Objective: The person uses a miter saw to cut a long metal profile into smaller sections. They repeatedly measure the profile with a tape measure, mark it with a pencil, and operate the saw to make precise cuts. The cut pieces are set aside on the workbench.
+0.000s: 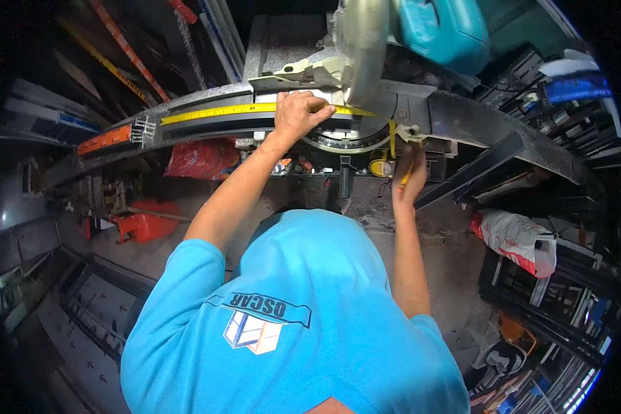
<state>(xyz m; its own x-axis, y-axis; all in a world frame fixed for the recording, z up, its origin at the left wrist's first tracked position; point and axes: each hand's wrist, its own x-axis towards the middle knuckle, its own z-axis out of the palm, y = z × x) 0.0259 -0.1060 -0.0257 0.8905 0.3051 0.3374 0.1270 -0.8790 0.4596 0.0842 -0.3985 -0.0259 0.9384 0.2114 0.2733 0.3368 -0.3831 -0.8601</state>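
My left hand is closed over a yellow tape measure blade, thumb and fingers pressing it along a dark metal bar on the mitre saw's table. Past the saw's blade guard the tape bends down over the front edge. Its yellow-and-black case hangs there, beside my right hand. That hand is in shadow, with a yellow-orange pencil held in its fingers. Just beyond its fingertips is a pale metal piece on the saw; whether they touch it I cannot tell.
The saw's teal motor housing stands at the back. An orange strip lies on the bench's left end. Below are a red bag and a red container. Dark metal profiles jut out at right, near a white-and-red bag.
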